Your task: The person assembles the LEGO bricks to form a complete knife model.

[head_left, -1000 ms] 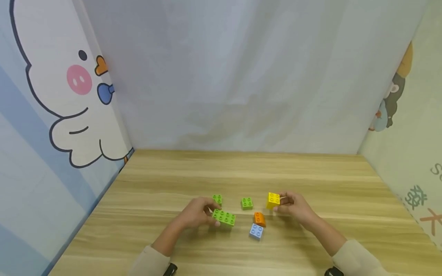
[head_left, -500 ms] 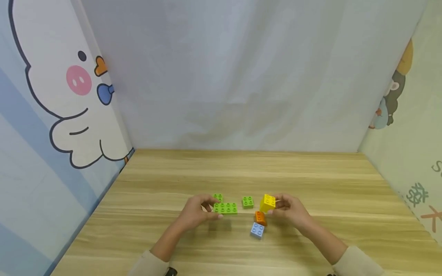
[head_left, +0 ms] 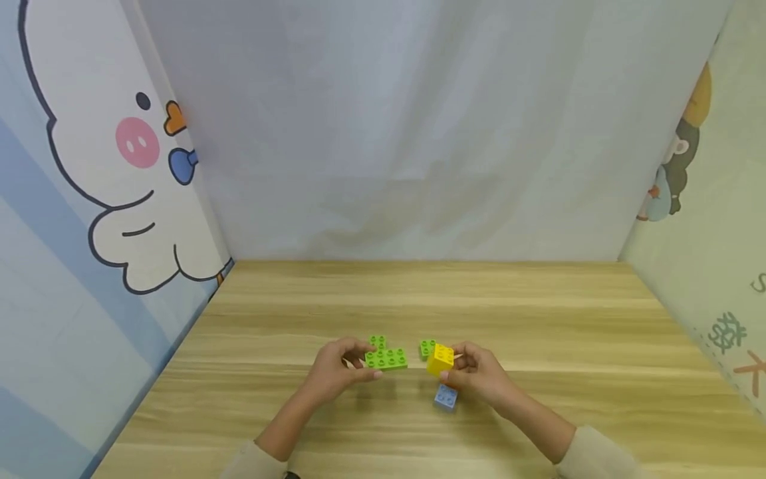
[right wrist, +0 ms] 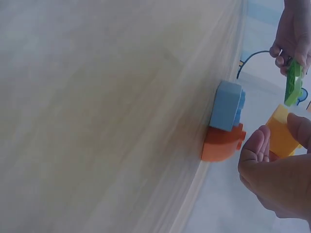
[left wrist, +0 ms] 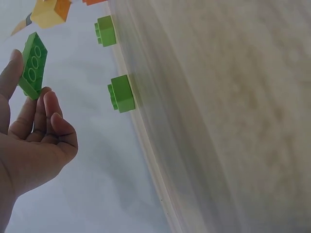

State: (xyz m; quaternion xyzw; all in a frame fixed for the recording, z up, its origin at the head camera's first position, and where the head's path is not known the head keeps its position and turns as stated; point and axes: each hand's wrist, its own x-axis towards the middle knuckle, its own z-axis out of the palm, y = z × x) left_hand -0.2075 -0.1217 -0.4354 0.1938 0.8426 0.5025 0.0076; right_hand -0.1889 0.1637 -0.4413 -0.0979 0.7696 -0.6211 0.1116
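Note:
My left hand [head_left: 335, 374] pinches a long green building brick [head_left: 386, 360] between thumb and fingers. In the left wrist view the hollow underside of that green brick [left wrist: 35, 68] shows, held above the table. A yellow building brick [head_left: 440, 360] is gripped by my right hand [head_left: 483, 378], tilted a little and raised off the tabletop. A gap separates the two held bricks. Below the right hand lies a light blue brick [head_left: 445, 397]. Beside it, in the right wrist view, is a curved orange brick [right wrist: 221, 144], hidden in the head view by the right hand and yellow brick.
Two small green bricks stand on the wooden table [head_left: 287, 293]: the left one [head_left: 378, 341] just behind the long brick, the right one [head_left: 426, 346] partly behind the yellow brick. A grey-white curtain [head_left: 419, 133] closes off the back, with printed panels at both sides.
The right hand has carried the yellow brick leftward, closer to the long green brick, and now covers the orange brick. The left hand has raised and levelled the green brick slightly.

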